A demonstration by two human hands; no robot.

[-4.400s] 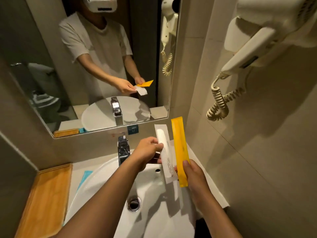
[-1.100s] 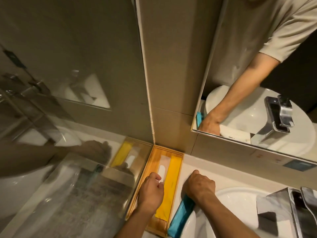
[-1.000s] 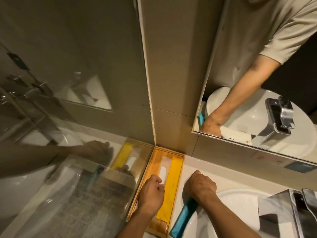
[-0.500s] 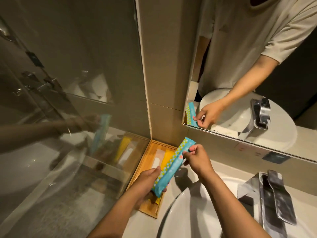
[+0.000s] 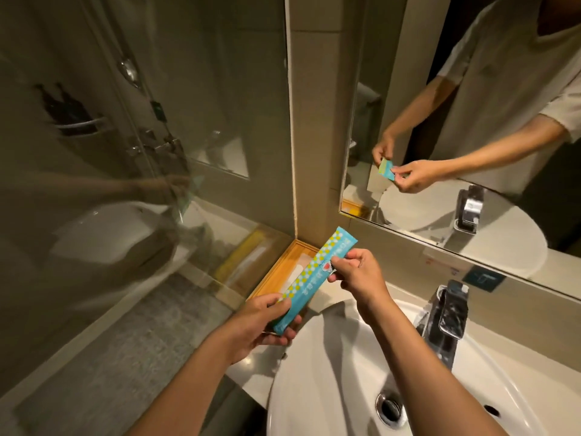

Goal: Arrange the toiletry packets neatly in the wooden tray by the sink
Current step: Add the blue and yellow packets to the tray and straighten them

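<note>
A long teal packet (image 5: 314,278) with a yellow-and-white dotted edge hangs in the air above the wooden tray (image 5: 284,265). My left hand (image 5: 264,322) grips its lower end and my right hand (image 5: 358,276) pinches its upper part. The tray sits in the corner of the counter, left of the sink, against the glass partition. A white packet (image 5: 298,269) lies in the tray; the teal packet and my hands hide most of the tray's inside.
The white basin (image 5: 361,372) with its drain (image 5: 390,406) is below my arms, the chrome tap (image 5: 446,316) at its right. A mirror (image 5: 471,136) is on the wall behind; a glass shower partition (image 5: 141,152) stands at the left.
My right hand picked the teal packet up off the counter beside the tray. My left hand left the tray and took the packet's lower end. Both hands now hold it above the tray.
</note>
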